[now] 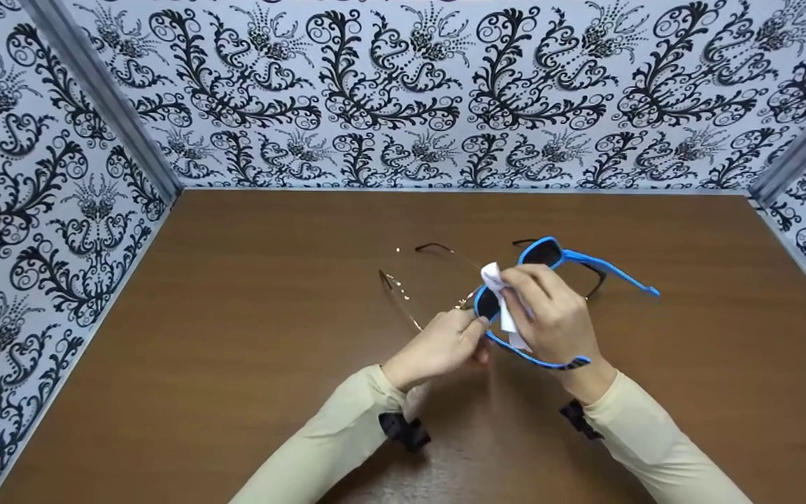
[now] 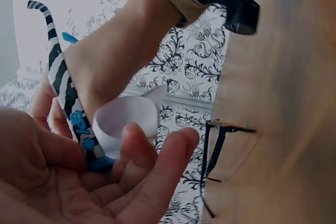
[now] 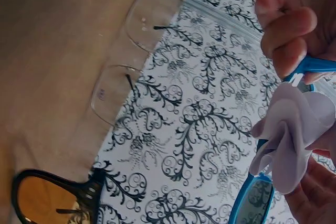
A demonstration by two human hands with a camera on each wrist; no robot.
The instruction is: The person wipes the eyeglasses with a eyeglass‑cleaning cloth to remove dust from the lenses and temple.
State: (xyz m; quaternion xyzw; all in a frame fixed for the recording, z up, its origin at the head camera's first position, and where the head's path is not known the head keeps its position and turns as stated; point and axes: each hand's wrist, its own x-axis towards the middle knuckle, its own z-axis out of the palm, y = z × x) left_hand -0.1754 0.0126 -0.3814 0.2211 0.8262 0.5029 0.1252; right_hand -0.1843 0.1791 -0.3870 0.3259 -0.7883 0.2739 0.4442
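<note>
Blue-framed sunglasses [image 1: 541, 253] with dark lenses are held up over the table, temples unfolded towards the person. My left hand [image 1: 446, 341] pinches them at the left end, near the hinge. In the left wrist view, one temple [image 2: 64, 85] shows black and white stripes with blue lettering. My right hand [image 1: 553, 311] grips a folded white cloth [image 1: 497, 276] against the front of the sunglasses, over the inner side of the left lens and the bridge. Bunched folds of that cloth [image 3: 289, 137] cover the middle of the frame in the right wrist view.
Behind the hands, thin wire-rimmed glasses [image 3: 128, 30] lie on the brown table [image 1: 249, 280]. Beside them are black-framed glasses [image 3: 86, 195] with orange lenses, partly hidden by the right hand in the head view. Patterned walls [image 1: 403, 91] enclose the table's back and sides.
</note>
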